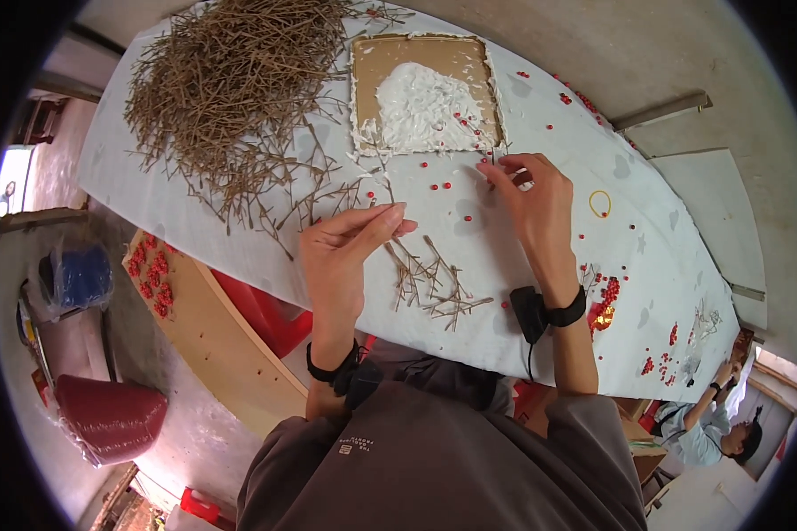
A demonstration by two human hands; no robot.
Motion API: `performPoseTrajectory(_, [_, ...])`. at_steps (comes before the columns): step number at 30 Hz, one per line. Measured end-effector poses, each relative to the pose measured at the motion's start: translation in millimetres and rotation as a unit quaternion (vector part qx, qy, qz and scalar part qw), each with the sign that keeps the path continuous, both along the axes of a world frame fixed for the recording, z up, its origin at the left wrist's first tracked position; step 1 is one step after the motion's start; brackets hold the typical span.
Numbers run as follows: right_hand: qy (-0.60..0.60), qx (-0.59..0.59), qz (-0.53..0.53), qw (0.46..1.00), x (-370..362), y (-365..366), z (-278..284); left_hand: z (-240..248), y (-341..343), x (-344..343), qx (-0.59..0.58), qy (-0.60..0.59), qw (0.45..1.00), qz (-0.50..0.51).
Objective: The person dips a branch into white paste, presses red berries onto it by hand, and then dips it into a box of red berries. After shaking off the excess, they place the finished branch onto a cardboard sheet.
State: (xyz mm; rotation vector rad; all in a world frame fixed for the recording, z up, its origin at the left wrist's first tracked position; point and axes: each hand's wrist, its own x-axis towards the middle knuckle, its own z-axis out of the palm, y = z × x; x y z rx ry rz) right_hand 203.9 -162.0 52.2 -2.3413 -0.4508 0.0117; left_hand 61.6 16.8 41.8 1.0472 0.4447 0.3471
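My left hand (350, 243) pinches a thin brown forked twig (386, 177) between thumb and fingers, its tips pointing toward the tray. By the tray's near right corner, my right hand (533, 190) is closed at the fingertips around a thin twig-like piece beside a red berry; I cannot make out exactly what it grips. The shallow tan tray (367, 62) holds a mound of white paste (425, 106) with a few red berries on it. Loose red berries (447, 186) are scattered between my hands. Several twigs (434, 283) lie on the cloth below them.
A big heap of brown twigs (230, 97) covers the table's far left. More red berries (607, 296) and a yellow rubber band (599, 204) lie on the right of the white cloth (646, 257). Red berry clusters sit on a wooden board (212, 327) at left. Another person (704, 429) is at lower right.
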Motion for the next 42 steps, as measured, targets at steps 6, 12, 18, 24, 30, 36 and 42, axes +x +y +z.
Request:
performPoseTrajectory(6, [0.033,-0.084,-0.025,0.996,10.9,8.9,-5.1,0.4,6.8,7.0,-0.007,0.018,1.0,-0.018])
performPoseTrajectory(12, [0.026,-0.045,-0.045,0.998,5.0,5.0,23.4,4.9,4.8,10.0,-0.032,0.01,0.999,-0.024])
performPoseTrajectory(18, [0.128,0.109,-0.074,0.983,7.2,8.9,45.4,11.9,4.5,20.6,-0.055,0.004,0.997,-0.052])
performPoseTrajectory(24, [0.214,0.223,-0.023,0.951,13.1,-0.7,41.0,16.5,2.8,29.2,-0.025,0.024,0.998,-0.043])
performPoseTrajectory(30, [0.279,0.304,0.038,0.91,-19.9,-9.1,53.5,26.0,-1.0,33.7,-0.008,0.02,0.998,-0.059])
performPoseTrajectory(36, [0.279,0.341,0.085,0.894,-32.9,-6.0,44.8,30.8,0.2,23.7,-0.013,-0.009,0.997,-0.069])
performPoseTrajectory(42, [0.27,0.299,0.062,0.913,-34.1,0.9,43.6,31.7,-0.9,21.0,-0.048,-0.026,0.996,-0.072])
